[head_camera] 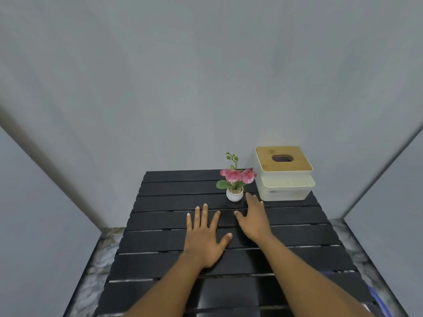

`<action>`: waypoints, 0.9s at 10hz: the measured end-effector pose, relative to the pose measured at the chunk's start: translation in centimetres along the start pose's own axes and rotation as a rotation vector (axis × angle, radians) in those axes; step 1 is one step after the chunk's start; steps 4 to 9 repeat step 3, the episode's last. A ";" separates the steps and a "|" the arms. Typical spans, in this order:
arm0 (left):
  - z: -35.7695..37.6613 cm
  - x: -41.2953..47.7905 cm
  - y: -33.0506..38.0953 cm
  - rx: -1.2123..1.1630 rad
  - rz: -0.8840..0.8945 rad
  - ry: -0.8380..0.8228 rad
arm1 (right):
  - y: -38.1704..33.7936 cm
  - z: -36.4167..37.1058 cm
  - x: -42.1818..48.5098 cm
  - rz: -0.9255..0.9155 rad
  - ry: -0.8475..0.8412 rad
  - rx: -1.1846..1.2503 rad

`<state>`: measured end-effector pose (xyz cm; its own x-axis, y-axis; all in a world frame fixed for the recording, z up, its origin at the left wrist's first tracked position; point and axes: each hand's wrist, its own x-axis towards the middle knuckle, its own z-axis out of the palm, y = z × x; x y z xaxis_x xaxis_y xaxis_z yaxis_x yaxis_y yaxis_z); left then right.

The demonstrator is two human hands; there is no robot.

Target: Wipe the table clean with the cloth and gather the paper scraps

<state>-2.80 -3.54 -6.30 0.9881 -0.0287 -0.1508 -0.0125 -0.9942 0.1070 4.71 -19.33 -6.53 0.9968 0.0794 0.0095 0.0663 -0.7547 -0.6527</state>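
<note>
Table [160, 225]: black, slatted, slats run L–R, fills lower centre of view; far edge against grey wall [206, 88]. L hand [202, 239] over mid-table, palm down, fingers straight & spread, thumb out to the R; holds nothing. It lies flat on or just above the slats, contact not clear. R hand [253, 221] just beside it, further fwd, palm down & a bit tilted, fingers straight, pointing toward far-R corner, thumb out to the L; also holds nothing. R fingertips [250, 196] near small white pot [234, 195] but apart from it. L thumb tip close to R wrist, not touching. Both forearms bare, run up from bottom edge of view, converging. Pot upright w/ pink flowers [238, 176], far side, R of centre. White box w/ wooden lid [285, 177] in far-R corner, just beside pot w/ a gap btw them; lid has an oval opening; box's R side at table's R edge. Open room: slat surface L of L hand out to L edge, and far-L corner. L & R table edges both in view, marbled floor [103, 259] past each, grey panels [34, 202] close in on either side. Blue curved item [378, 302] bottom R by table edge, cut off, can't tell what.
</note>
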 end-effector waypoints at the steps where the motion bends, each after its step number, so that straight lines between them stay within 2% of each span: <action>1: -0.2 -0.5 -0.6 0.008 0.043 -0.043 | 0.5 -0.5 -3.9 -0.133 -0.058 -0.252; 2: -0.8 -2.5 -1.0 -0.023 0.062 -0.044 | 1.2 -0.7 -8.6 -0.192 -0.109 -0.336; 3: 1.4 -8.2 -0.4 -0.041 0.046 0.166 | 2.0 -0.4 -14.5 -0.271 -0.004 -0.417; 9: 1.4 -8.2 -0.4 -0.041 0.046 0.166 | 2.0 -0.4 -14.5 -0.271 -0.004 -0.417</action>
